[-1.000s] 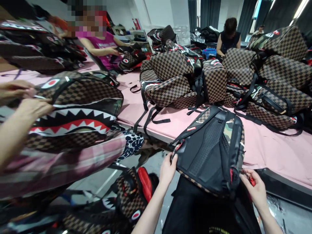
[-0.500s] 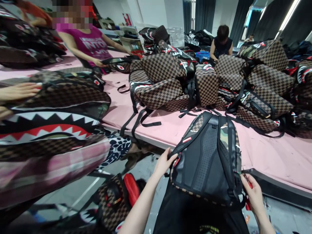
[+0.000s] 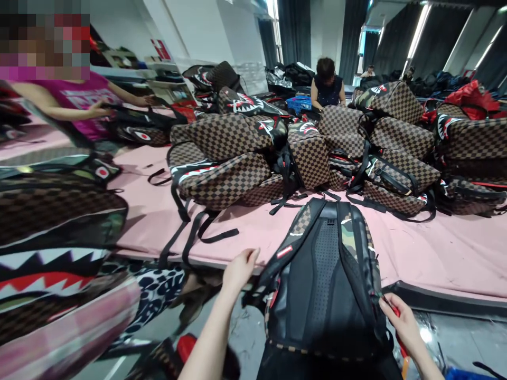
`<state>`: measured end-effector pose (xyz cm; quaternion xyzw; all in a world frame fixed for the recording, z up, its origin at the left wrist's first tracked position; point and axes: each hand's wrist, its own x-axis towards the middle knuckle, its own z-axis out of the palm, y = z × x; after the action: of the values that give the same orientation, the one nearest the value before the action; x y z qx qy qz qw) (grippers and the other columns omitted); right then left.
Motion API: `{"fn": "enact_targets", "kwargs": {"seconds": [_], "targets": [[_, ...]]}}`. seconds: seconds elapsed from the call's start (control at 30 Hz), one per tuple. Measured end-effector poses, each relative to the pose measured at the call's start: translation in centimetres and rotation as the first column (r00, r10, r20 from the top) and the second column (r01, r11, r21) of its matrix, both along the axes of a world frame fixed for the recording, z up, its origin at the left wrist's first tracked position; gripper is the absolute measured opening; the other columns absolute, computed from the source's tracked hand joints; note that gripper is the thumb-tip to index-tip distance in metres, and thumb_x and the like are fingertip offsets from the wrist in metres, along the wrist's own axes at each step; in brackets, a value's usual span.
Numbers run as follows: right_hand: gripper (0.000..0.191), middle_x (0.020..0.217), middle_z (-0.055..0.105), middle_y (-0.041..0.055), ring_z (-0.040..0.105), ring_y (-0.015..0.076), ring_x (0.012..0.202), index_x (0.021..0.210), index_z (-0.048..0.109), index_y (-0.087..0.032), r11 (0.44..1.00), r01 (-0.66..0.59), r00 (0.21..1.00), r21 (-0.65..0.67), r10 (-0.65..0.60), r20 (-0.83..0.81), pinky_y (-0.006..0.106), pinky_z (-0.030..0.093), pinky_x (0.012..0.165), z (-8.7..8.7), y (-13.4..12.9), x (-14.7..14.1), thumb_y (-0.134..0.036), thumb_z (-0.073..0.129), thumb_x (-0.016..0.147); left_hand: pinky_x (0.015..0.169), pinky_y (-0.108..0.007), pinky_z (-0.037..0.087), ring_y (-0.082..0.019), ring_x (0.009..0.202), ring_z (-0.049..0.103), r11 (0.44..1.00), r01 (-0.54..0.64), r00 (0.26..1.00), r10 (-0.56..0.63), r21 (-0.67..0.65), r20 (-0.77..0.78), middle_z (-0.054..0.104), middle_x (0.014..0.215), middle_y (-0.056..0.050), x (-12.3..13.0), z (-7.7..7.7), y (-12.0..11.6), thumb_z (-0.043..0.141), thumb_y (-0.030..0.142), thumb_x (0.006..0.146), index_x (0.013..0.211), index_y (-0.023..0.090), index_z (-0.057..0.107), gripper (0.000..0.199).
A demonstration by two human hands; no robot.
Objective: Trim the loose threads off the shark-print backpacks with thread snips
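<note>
A black backpack (image 3: 322, 285) lies in front of me with its padded back and shoulder straps facing up, its top end on the pink table. Checkered and camouflage panels show at its sides. My left hand (image 3: 238, 270) is raised off the backpack's left edge, finger and thumb pinched together; anything between them is too small to make out. At the right edge, my right hand (image 3: 402, 322) has its fingertips at the side of the backpack. In that hand is a slim red-handled tool (image 3: 397, 312) that looks like thread snips, mostly covered by the fingers.
Checkered backpacks (image 3: 225, 179) are heaped along the pink table (image 3: 447, 248). At left, a person's plaid sleeve (image 3: 79, 327) lies below a shark-mouth backpack (image 3: 51, 264). A person in a purple shirt (image 3: 89, 100) handles another bag across the table; a co-worker (image 3: 327, 87) sits farther back.
My left hand has come off the backpack's left edge and moved up and left, now pinched. My right hand stays at the right side. The view has swung to the right.
</note>
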<state>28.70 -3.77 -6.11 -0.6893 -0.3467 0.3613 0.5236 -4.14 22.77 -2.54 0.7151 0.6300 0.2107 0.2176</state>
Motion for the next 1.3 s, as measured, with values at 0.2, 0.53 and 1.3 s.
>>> {"fn": "enact_targets", "kwargs": {"seconds": [0.2, 0.53, 1.3], "targets": [[0.034, 0.065, 0.051, -0.0002, 0.048, 0.0148, 0.065, 0.069, 0.056, -0.016, 1.000, 0.009, 0.997, -0.011, -0.009, 0.075, 0.023, 0.040, 0.062, 0.7, 1.9, 0.2, -0.049, 0.058, 0.075, 0.098, -0.042, 0.036, -0.029, 0.120, 0.043, 0.929, 0.332, 0.942, -0.336, 0.163, -0.007, 0.044, 0.132, -0.016, 7.7, -2.4, 0.4, 0.056, 0.047, 0.074, 0.126, 0.015, 0.044, 0.062], [0.031, 0.067, 0.058, 0.0024, 0.055, 0.0168, 0.066, 0.073, 0.059, -0.016, 0.998, 0.060, 0.985, -0.025, -0.055, 0.166, 0.024, 0.044, 0.062, 1.4, 1.4, 0.6, -0.047, 0.057, 0.076, 0.099, -0.049, 0.032, -0.033, 0.118, 0.045, 0.928, 0.372, 0.874, -0.343, -0.021, 0.345, 0.047, 0.129, -0.018, 11.6, -0.4, 4.1, 0.055, 0.030, 0.074, 0.121, 0.014, 0.049, 0.050], [0.016, 0.076, 0.063, 0.0014, 0.056, 0.0159, 0.068, 0.085, 0.062, -0.021, 0.905, -0.263, 0.921, 0.335, 0.131, 0.368, 0.028, 0.044, 0.064, 17.2, 14.6, -7.9, -0.031, 0.063, 0.073, 0.058, -0.032, 0.056, -0.025, 0.070, 0.068, 0.647, 0.759, -0.064, 0.188, -0.075, 0.980, 0.065, 0.104, -0.017, 8.0, 7.5, -10.6, 0.045, 0.029, 0.085, 0.103, 0.011, 0.059, 0.029]]}}
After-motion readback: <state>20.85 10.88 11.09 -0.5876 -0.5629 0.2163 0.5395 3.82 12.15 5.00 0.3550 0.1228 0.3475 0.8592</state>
